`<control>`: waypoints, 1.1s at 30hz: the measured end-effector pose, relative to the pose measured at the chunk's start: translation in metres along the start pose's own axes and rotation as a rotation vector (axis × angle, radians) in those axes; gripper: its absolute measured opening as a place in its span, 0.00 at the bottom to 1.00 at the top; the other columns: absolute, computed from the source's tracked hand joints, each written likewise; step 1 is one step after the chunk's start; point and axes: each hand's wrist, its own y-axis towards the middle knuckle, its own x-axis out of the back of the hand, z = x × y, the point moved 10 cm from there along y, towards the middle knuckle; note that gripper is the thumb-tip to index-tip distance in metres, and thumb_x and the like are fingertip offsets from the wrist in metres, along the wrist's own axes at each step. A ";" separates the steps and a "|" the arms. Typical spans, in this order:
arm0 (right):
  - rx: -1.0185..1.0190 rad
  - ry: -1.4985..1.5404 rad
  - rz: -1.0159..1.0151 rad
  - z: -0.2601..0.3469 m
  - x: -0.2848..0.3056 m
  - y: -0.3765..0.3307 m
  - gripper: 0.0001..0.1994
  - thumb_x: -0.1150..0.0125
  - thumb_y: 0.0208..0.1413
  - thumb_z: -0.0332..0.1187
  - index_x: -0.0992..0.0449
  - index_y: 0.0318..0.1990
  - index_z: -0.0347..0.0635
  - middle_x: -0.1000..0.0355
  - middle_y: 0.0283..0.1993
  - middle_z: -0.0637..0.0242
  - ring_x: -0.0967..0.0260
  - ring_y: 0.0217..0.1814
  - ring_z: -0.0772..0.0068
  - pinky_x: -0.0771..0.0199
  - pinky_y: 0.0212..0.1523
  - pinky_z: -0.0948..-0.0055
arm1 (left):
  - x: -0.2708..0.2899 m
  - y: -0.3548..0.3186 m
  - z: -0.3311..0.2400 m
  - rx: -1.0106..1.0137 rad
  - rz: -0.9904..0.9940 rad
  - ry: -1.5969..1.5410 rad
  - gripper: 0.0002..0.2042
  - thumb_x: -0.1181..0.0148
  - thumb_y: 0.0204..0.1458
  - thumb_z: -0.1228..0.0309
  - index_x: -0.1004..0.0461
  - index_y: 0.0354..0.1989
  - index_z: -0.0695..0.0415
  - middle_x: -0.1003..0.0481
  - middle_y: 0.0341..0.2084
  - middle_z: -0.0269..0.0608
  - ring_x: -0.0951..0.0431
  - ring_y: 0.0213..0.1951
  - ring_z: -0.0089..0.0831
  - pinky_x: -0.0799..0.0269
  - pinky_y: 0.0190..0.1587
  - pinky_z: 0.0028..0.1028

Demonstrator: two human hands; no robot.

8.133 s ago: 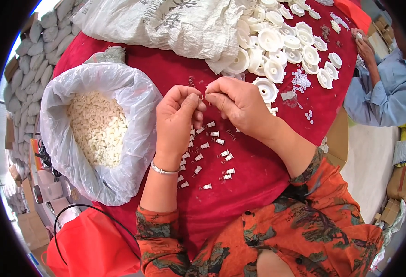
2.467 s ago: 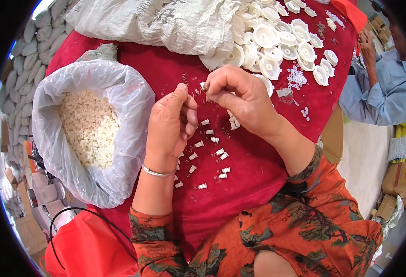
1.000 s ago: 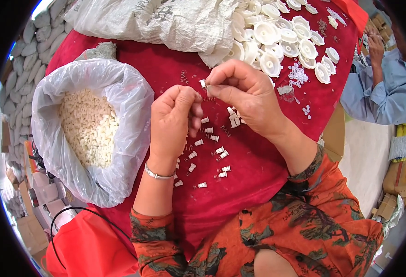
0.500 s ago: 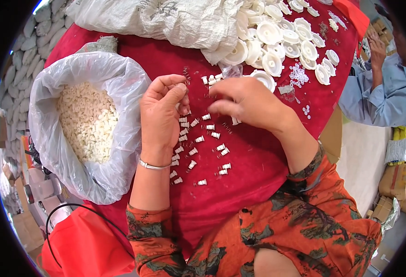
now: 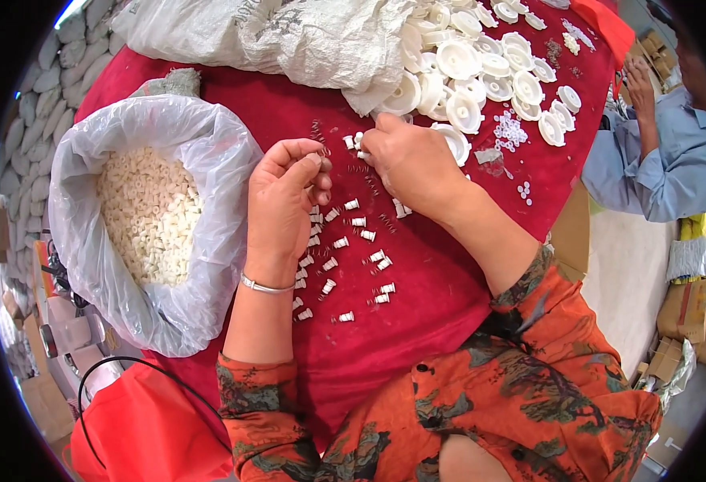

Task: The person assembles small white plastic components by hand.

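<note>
My left hand [image 5: 284,193] is closed in a pinch above the red cloth, with what looks like a thin dark spring [image 5: 325,152] at its fingertips. To its right, my right hand [image 5: 417,169] reaches down with its fingers together on a small white plastic spool [image 5: 363,153] in a little cluster. Loose coil springs [image 5: 387,222] lie around that spot, one of them [image 5: 316,130] beyond my left fingertips. Below the hands, several white spools with springs on their ends [image 5: 341,242] lie scattered. My right fingertips are partly hidden.
At left stands a bag-lined tub [image 5: 75,201] of small cream plastic pieces [image 5: 148,217]. A white woven sack [image 5: 288,40] lies at the back beside large white round caps [image 5: 457,60] and small translucent discs [image 5: 509,131]. A co-worker in a blue sleeve [image 5: 682,157] sits at far right.
My right hand has moved slightly left and its fingers have closed in at the white spool cluster. My left hand keeps its pinch nearly in place. The whole view has shifted slightly.
</note>
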 end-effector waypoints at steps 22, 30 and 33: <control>-0.361 1.351 0.464 0.005 -0.012 -0.015 0.08 0.41 0.59 0.37 0.26 0.35 0.42 0.32 0.26 0.77 0.37 0.25 0.88 0.41 0.25 0.85 | -0.027 -0.007 -0.003 0.073 0.240 0.056 0.03 0.45 0.55 0.76 0.26 0.36 0.60 0.26 0.23 0.33 0.29 0.22 0.18 0.35 0.21 0.16; -0.453 1.581 0.535 0.005 -0.027 -0.022 0.07 0.41 0.59 0.37 0.26 0.35 0.43 0.33 0.25 0.78 0.38 0.24 0.88 0.43 0.22 0.87 | -0.030 -0.009 -0.008 0.031 0.250 0.135 0.04 0.44 0.56 0.76 0.26 0.37 0.61 0.26 0.24 0.33 0.28 0.23 0.17 0.33 0.22 0.16; -0.479 1.556 0.516 0.005 -0.026 -0.022 0.07 0.42 0.60 0.37 0.26 0.35 0.44 0.33 0.25 0.79 0.38 0.24 0.89 0.43 0.22 0.87 | -0.034 -0.009 -0.011 -0.012 0.245 0.104 0.04 0.44 0.55 0.77 0.27 0.38 0.62 0.26 0.25 0.33 0.27 0.23 0.18 0.32 0.23 0.17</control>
